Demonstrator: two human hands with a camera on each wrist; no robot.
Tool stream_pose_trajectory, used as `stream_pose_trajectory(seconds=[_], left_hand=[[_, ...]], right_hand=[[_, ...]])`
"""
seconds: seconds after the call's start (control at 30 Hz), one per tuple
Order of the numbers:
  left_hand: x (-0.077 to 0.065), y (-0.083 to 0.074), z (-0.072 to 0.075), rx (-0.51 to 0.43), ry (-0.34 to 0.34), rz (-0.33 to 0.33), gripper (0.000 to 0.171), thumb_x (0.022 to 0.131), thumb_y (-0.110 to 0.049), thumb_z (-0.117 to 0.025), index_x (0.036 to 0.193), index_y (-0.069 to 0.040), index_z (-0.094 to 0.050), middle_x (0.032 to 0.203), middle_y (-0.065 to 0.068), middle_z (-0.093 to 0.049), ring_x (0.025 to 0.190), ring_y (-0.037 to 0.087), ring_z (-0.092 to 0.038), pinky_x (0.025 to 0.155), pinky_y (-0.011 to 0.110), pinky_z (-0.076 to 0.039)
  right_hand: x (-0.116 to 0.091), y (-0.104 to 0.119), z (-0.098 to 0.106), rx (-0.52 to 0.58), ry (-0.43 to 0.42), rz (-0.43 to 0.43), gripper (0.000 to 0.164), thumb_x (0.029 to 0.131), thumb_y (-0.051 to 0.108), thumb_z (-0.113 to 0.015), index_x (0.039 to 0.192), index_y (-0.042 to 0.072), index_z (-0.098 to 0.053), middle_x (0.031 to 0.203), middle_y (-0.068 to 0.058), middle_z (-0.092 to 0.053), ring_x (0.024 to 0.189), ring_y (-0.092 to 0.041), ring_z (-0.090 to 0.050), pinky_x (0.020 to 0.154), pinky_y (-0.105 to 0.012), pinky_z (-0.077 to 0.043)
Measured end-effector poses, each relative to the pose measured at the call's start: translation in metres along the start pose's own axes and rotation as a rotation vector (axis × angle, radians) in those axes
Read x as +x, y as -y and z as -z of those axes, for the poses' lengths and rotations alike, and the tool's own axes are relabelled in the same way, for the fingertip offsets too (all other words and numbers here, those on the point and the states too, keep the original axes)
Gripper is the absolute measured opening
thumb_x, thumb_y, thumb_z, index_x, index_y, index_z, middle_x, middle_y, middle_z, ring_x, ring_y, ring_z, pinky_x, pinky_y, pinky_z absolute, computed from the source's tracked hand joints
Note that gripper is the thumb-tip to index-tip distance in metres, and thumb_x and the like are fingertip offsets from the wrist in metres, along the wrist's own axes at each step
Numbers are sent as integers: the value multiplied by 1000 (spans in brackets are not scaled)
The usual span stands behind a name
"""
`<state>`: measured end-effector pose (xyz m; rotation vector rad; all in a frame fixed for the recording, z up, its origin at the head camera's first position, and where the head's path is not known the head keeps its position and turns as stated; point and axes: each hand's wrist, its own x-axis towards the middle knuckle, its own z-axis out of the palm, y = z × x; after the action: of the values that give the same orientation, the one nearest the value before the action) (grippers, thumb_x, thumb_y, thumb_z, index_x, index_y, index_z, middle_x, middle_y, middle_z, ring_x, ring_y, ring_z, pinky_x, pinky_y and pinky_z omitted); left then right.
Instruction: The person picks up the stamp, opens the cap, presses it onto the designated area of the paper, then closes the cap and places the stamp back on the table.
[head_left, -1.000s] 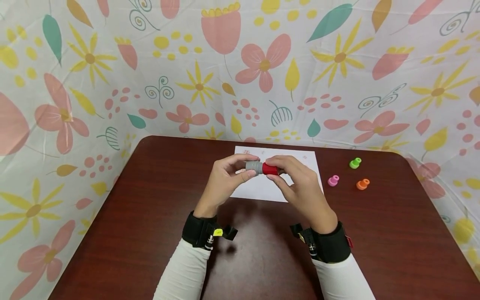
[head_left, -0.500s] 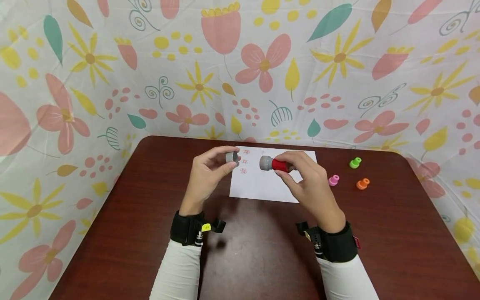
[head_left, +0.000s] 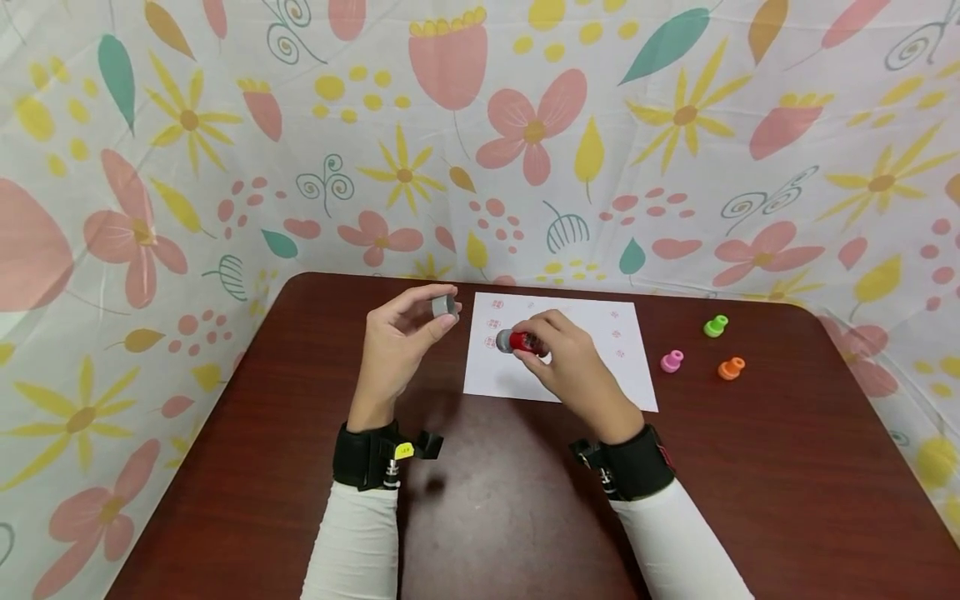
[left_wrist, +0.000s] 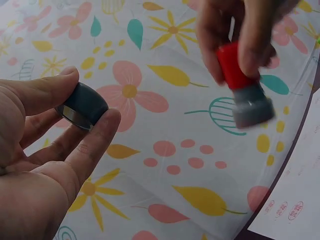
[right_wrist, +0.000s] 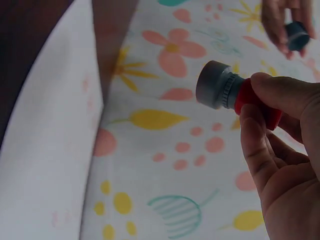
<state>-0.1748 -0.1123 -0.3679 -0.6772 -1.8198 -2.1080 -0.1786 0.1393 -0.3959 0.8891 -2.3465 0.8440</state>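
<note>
A small grey cap (left_wrist: 86,105) is pinched between the thumb and fingers of my left hand (head_left: 397,346), held up left of the paper. My right hand (head_left: 573,367) grips a self-inking stamp (right_wrist: 250,97) by its red handle, and the stamp's grey head points left. In the head view the stamp is over the white paper (head_left: 517,379), tilted. Red printed marks (head_left: 494,323) run down the paper's left side, and smaller faint ones (head_left: 617,334) sit near its right side. The stamp looks blurred in the left wrist view.
Right of the paper stand three small stamps: pink (head_left: 672,361), green (head_left: 716,326) and orange (head_left: 731,368). The dark wooden table (head_left: 262,467) meets a flower-patterned cloth (head_left: 450,192) behind and at the sides.
The grey cap has come off the red stamp. My left hand has moved left with the cap; my right hand first drew right, then swung back left over the paper with the stamp.
</note>
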Motion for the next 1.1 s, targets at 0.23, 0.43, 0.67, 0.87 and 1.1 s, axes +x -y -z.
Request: stream_pose_trajectory(seconds=[0.23,0.43,0.67,0.87,1.1], left_hand=[[-1,2,7,-17,-24,6,34,90,7,-74,123,9,-69,117,10,-73,104,24,-73,92,35,-61],[0,2,10,16,-38,-3,32,91,8,-73,123,8,-69,113,17,-73,103,23,-71,88,30,-61],[1,4,9,29,-46,19,32,91,8,-73,123,6,-70,109,10,-74,102,22,-72,87,29,-61],[1,5,11,38,-47,29,33,91,9,-73,123,6,-70,111,4,-75,103,23,-72,88,30,-62],[0,5,13,41,-37,51,33,91,7,-73,124,6,-70,114,24,-71,102,20,-72,90,32,-62]], right_hand=[[10,-9,-26,-24,121,-35,29,82,9,-88,106,5,-73,100,-10,-65,86,-20,-66,74,-34,-60],[16,-15,-41,-49,225,-79,27,83,11,-87,105,2,-73,98,-12,-65,86,-23,-65,76,-36,-59],[22,-18,-52,-67,326,-83,25,84,11,-85,103,0,-74,94,-12,-64,83,-23,-64,76,-36,-58],[27,-20,-58,-82,421,-84,19,86,10,-82,101,1,-75,93,-11,-65,84,-23,-63,77,-35,-57],[32,-20,-60,-72,493,-105,16,87,8,-81,101,3,-75,94,-9,-65,84,-20,-60,73,-31,-55]])
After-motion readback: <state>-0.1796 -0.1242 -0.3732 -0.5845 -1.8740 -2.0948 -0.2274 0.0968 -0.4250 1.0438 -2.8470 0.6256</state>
